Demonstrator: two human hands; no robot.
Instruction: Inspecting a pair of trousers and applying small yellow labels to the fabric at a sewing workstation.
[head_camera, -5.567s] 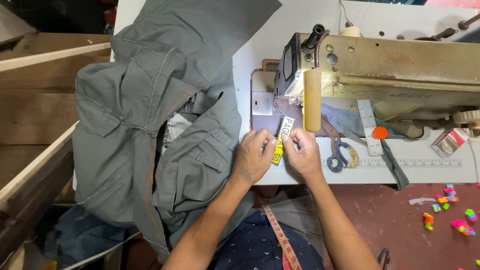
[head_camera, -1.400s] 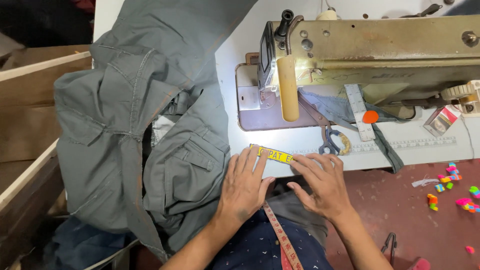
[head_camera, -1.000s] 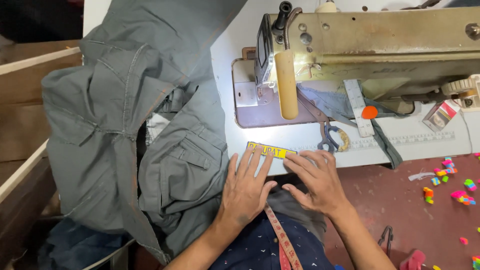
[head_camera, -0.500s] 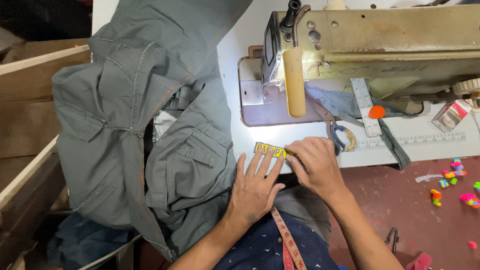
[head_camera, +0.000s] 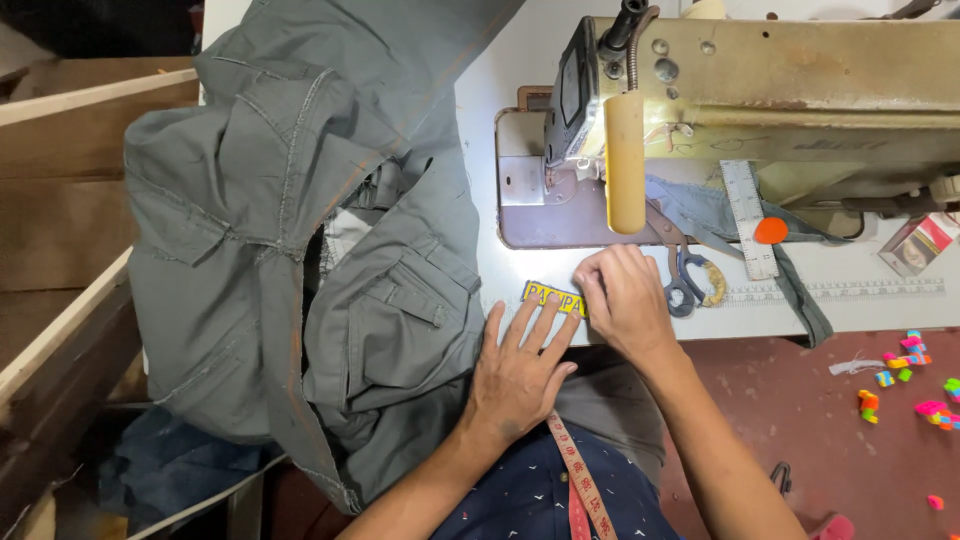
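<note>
yellow rectangular woven label (head_camera: 552, 298) lay mid-frame on white table (head_camera: 500, 130); left hand (head_camera: 520, 365) flat, fingers apart, right hand (head_camera: 625, 300) pinching its end (best kept taut, squared).

Small yellow label (head_camera: 553, 297) with dark lettering, flat at the near edge of the white bench (head_camera: 500, 110); right hand (head_camera: 625, 302) covering its right end, fingers bent down onto it; left hand (head_camera: 520, 365) spread flat, fingertips touching its lower edge; grey garment (head_camera: 300, 250) heaped to the left, draped over the bench edge; old sewing machine (head_camera: 760, 90) behind; scissors (head_camera: 690, 275) just right of the right hand; ruler (head_camera: 745, 215) beside them; measuring tape (head_camera: 580, 480) hanging at the person's chest.
</note>
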